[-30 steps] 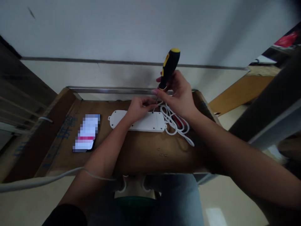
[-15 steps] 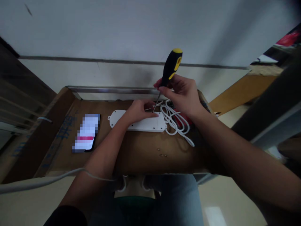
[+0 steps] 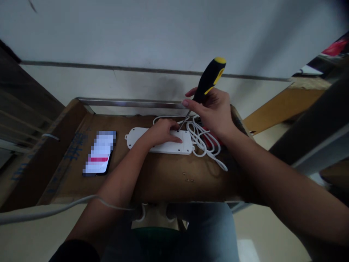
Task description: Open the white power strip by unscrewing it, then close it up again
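Strip closed, three screws loose in front: looks partway; right hand grips screwdriver, left hand atop strip, fingers wide.

- Left hand lies palm down, thumb apart from fingers.
- Right hand sits higher, thumb and fingers gripping.
- Both forearms slant inward.

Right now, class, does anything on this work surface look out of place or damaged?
Nothing looks damaged. Untidy, though: three tiny screw-like pieces lie loose on the cardboard, apart from the white casing, and the white cable sprawls in uneven loops beside its right end.
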A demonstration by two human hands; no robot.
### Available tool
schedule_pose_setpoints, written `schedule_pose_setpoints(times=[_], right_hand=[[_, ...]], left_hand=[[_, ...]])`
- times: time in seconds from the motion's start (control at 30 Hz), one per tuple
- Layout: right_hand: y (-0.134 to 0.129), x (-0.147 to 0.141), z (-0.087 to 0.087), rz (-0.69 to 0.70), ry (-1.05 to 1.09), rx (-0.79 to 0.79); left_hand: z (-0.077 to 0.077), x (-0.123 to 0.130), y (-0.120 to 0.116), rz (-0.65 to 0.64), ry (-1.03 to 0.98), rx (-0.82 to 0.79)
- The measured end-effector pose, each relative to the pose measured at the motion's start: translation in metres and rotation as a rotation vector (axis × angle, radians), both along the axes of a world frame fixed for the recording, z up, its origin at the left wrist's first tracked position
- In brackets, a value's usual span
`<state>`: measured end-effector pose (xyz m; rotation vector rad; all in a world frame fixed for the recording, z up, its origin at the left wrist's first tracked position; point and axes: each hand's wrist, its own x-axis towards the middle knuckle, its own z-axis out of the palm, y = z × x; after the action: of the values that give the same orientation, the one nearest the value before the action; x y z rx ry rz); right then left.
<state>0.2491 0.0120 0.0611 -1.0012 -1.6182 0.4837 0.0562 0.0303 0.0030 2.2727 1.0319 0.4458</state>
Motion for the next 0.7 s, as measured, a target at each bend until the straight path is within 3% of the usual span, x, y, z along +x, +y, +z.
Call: schedule_pose_setpoints(times=[0.23, 0.37, 0.53, 0.7], right_hand=[[0.002, -0.001, -0.001, 0.149, 0.177, -0.004], [-0.005, -0.003, 0.004, 0.184, 0.189, -0.084], [-0.012, 0.001, 0.009, 0.326, 0.188, -0.152], [-0.010, 0.003, 0.006, 0.369, 0.192, -0.165]], left_hand=[[-0.003, 0.002, -0.001, -0.046, 0.018, -0.008], [-0.007, 0.003, 0.002, -0.058, -0.015, -0.017], [-0.012, 0.001, 0.005, -0.089, -0.073, -0.022], [-0.012, -0.002, 0.006, -0.155, -0.190, -0.124]])
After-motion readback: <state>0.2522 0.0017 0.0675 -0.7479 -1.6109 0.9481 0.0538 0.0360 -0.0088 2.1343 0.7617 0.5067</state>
